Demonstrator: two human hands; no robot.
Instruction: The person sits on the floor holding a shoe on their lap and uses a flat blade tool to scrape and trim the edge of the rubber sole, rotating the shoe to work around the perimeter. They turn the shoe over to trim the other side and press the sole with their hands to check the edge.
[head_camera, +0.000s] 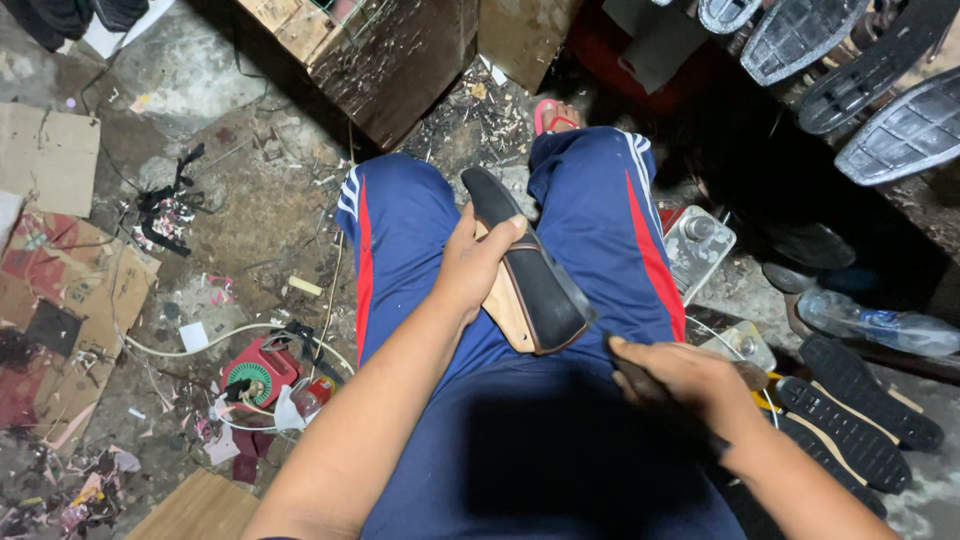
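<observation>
Shoe: black upper (530, 265) on a tan last, resting on the person's lap.
Left hand (475, 265): fingers wrapped around the shoe's middle.
Right hand (685, 380): fingers pinching a dark slim tool (625, 368) near the heel.
Progress: upper fitted; no sole attached, judging from the bare last.
Containers: two clear lidded jars (697, 250) beside the right leg, contents unclear.

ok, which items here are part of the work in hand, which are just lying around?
In hand:
- left hand gripping the black shoe upper on its wooden last
- right hand holding a dark tool, kind unclear

Lying about:
- rubber soles
- plastic bottle
- cardboard scraps
- red device
</observation>
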